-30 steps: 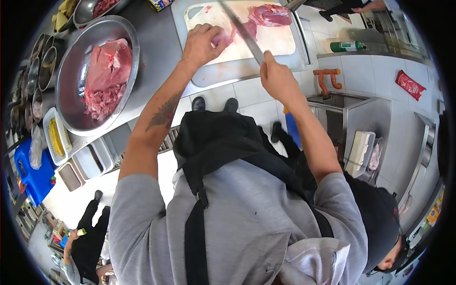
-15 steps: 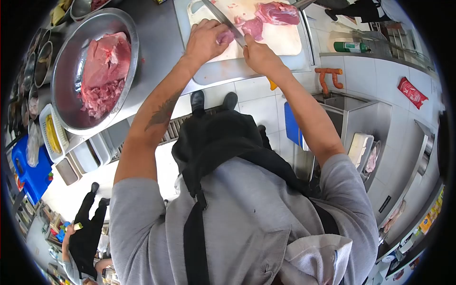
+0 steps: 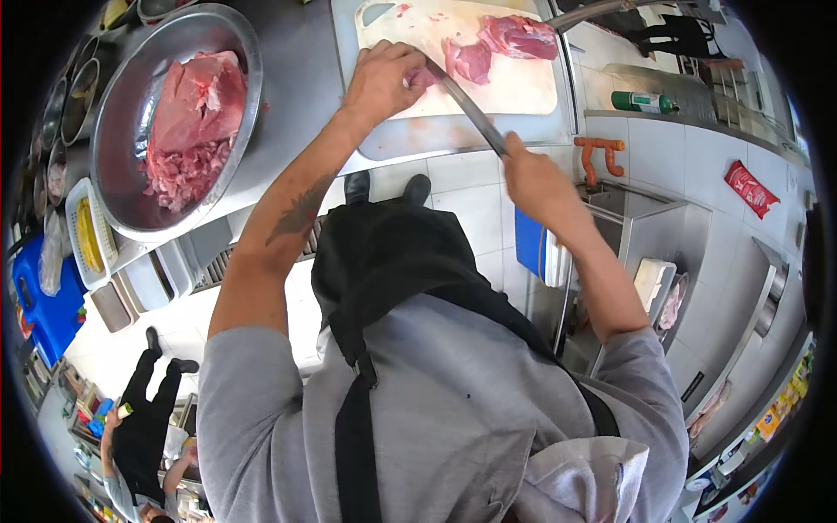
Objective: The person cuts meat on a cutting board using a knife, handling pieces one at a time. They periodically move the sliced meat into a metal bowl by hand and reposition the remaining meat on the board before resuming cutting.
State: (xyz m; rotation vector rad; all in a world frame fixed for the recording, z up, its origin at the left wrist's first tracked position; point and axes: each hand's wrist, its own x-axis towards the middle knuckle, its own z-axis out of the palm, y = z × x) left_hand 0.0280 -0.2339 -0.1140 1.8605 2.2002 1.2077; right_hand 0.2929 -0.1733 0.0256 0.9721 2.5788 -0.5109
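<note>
My right hand (image 3: 542, 185) is wrapped round the handle of a long knife (image 3: 471, 109). The blade slants up and left across the front of a white cutting board (image 3: 523, 94), its far end beside my left hand (image 3: 382, 80). That hand curls over a small piece of pink meat (image 3: 419, 79) on the board, partly hidden by the fingers. Farther back lie a smaller slice (image 3: 469, 61) and a larger chunk of raw meat (image 3: 520, 37). To the left, a steel bowl (image 3: 107, 174) holds a big slab (image 3: 196, 105) and a heap of chopped meat (image 3: 187, 173).
Several metal containers (image 3: 81, 100) line the far left, near a white basket (image 3: 103, 261) and a blue plastic container (image 3: 44, 301). A steel sink (image 3: 689, 227) stands to the right, by an orange pipe-like fitting (image 3: 602, 155). Another person (image 3: 144, 418) stands at lower left.
My right hand has drawn the knife down and to the right, toward my body and past the board's front edge. My left hand stays on the small meat piece.
</note>
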